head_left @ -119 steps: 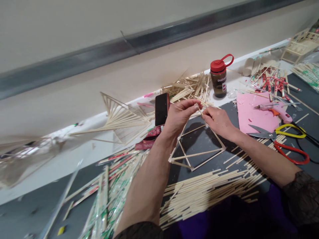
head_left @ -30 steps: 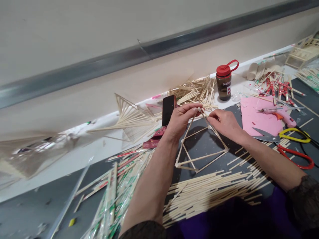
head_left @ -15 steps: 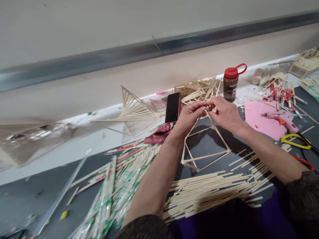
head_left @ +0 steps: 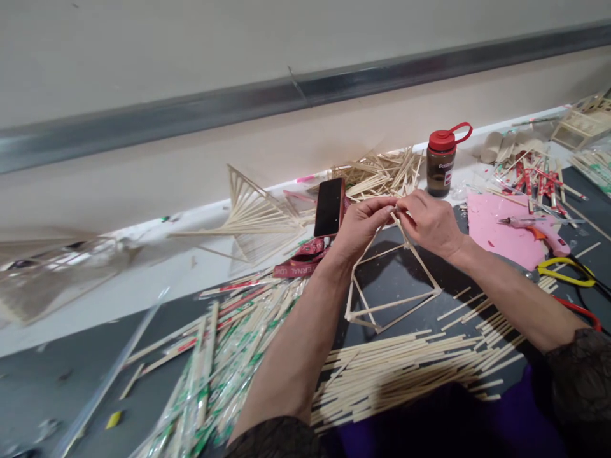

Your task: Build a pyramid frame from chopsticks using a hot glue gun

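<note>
A frame of thin wooden sticks [head_left: 394, 302], joined at its corners, stands on the dark table, its sticks rising to a peak. My left hand [head_left: 365, 222] is closed with thumb and fingertips pinching the frame's top from the left. From the right, my right hand [head_left: 429, 222] pinches at the same peak, its fingertips meeting those of the left. The joint itself is mostly hidden by my fingers. Loose wooden sticks [head_left: 405, 369] lie in a spread row close in front of the frame.
Wrapped chopsticks [head_left: 238, 362] lie left. Behind are a phone [head_left: 329, 207], a fan-shaped stick model [head_left: 262, 216] and a red-capped bottle [head_left: 440, 165]. On the right, a pink glue gun [head_left: 539, 230] rests on a pink sheet [head_left: 496, 216], near yellow-handled pliers [head_left: 568, 271].
The fingers of my right hand have curled in more tightly at the frame's peak. My left hand keeps its pinch, and the view has shifted slightly.
</note>
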Tool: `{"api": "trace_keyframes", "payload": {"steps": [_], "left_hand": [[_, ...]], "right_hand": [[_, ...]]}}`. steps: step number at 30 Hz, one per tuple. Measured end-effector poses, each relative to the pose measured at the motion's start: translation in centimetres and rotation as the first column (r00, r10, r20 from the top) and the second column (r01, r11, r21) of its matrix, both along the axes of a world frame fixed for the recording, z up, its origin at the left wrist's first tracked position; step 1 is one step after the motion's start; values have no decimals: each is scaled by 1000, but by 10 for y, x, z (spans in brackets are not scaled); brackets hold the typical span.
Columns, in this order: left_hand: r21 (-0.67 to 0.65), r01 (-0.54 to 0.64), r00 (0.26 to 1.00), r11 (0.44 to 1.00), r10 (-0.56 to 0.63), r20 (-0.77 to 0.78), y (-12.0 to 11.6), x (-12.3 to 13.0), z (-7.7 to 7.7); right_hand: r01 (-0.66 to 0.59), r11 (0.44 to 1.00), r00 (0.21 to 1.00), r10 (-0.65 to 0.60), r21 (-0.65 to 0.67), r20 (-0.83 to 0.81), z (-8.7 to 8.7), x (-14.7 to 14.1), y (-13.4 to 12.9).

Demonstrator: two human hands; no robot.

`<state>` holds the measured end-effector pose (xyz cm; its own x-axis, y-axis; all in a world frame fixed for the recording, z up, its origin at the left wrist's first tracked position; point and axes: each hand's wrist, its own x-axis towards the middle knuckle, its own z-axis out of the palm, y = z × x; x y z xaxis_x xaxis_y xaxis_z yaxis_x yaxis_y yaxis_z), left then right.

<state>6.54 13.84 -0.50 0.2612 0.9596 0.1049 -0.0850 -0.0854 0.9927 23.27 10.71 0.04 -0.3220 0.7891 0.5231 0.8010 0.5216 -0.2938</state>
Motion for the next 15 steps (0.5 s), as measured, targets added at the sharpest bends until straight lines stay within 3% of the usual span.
{"api": "trace_keyframes", "payload": {"steps": [9, 15], "left_hand": [[41, 28, 999, 999, -27, -34, 3, -3, 1], [37, 39, 998, 999, -37, -43, 2, -2, 2]], "right_hand": [[1, 1000, 999, -1, 27, -32, -6, -1, 3], [-26, 981, 995, 44, 192, -89, -21, 4, 12]]}}
